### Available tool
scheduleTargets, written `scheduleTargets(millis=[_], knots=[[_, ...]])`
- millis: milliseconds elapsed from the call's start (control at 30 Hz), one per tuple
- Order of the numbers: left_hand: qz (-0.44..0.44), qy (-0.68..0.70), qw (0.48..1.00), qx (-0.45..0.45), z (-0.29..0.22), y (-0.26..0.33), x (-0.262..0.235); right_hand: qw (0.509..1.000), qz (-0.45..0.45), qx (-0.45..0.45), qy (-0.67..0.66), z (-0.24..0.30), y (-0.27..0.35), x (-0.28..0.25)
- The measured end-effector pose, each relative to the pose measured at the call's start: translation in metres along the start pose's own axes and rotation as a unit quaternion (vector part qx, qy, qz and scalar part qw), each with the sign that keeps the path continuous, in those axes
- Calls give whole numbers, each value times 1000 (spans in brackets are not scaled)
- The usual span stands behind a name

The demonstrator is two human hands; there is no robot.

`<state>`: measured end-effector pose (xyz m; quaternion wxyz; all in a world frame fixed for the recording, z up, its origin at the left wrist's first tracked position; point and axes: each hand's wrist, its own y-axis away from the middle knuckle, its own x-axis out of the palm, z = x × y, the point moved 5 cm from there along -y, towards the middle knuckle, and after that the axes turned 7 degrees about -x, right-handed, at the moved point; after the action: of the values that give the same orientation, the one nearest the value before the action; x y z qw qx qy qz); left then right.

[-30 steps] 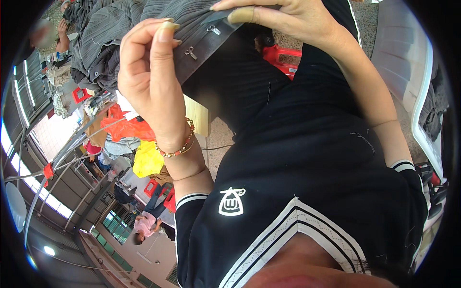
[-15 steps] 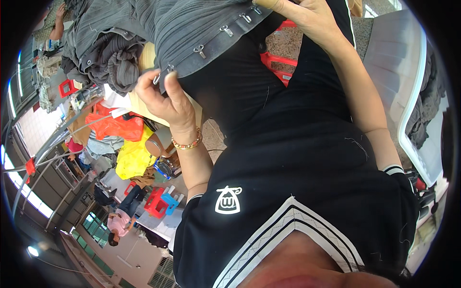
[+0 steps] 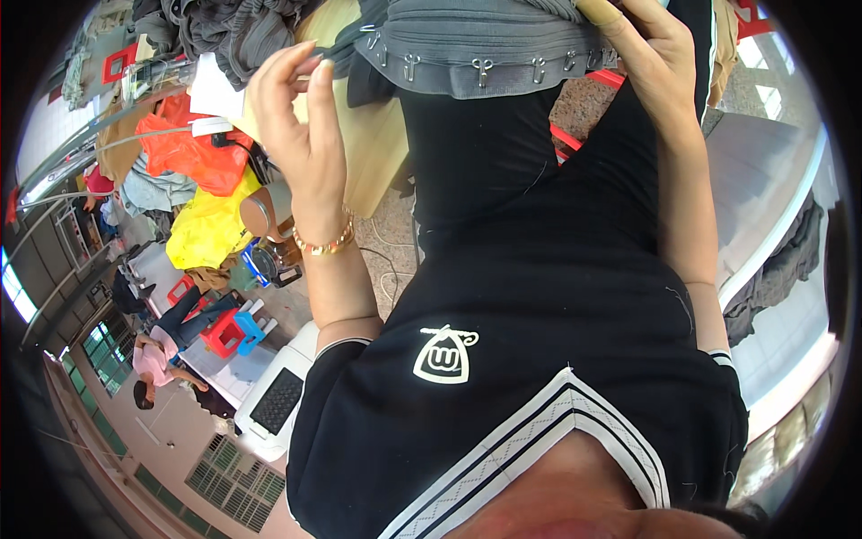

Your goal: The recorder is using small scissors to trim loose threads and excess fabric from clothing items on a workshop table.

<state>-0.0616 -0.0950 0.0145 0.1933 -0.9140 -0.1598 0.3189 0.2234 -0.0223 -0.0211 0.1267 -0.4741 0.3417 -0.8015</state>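
Observation:
A grey pleated garment [image 3: 503, 31] lies across my lap at the top of the view. Along its smooth edge band [image 3: 458, 85] sits a row of small metal hook-like clasps [image 3: 482, 70]. My right hand [image 3: 660, 63] grips the garment at the right end of that band; its thumb wears a yellowish covering. Left of the garment, my left hand [image 3: 305, 135] is raised with thumb and forefinger apart, touching no cloth that I can see. A gold-coloured bracelet [image 3: 325, 244] circles that wrist.
A pale wooden board [image 3: 373, 148] is beside my left hand. Dark grey garments [image 3: 229, 36] are heaped beyond it. Red [image 3: 193, 148] and yellow bags [image 3: 211, 225] lie at left. A white bin [image 3: 772, 162] stands at right. Another person [image 3: 154, 355] is farther off at left.
My left hand has come away from the garment's left end and its fingers have parted. The garment and my right hand have shifted right, and the band now lies more level.

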Motion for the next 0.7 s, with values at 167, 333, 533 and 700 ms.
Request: scheduleTargets(millis=[167,333,533,700], knots=[[52,-101,959,258,-75,6,16,869,-51,273,409,24,-8,19],[26,-100,943,316,-62,5,24,794,194,140,558,28,-14,62],[21,-88,920,382,-66,-4,31,731,281,86,616,33,-18,87],[66,-75,947,307,-73,-6,27,705,314,93,629,36,-19,95]])
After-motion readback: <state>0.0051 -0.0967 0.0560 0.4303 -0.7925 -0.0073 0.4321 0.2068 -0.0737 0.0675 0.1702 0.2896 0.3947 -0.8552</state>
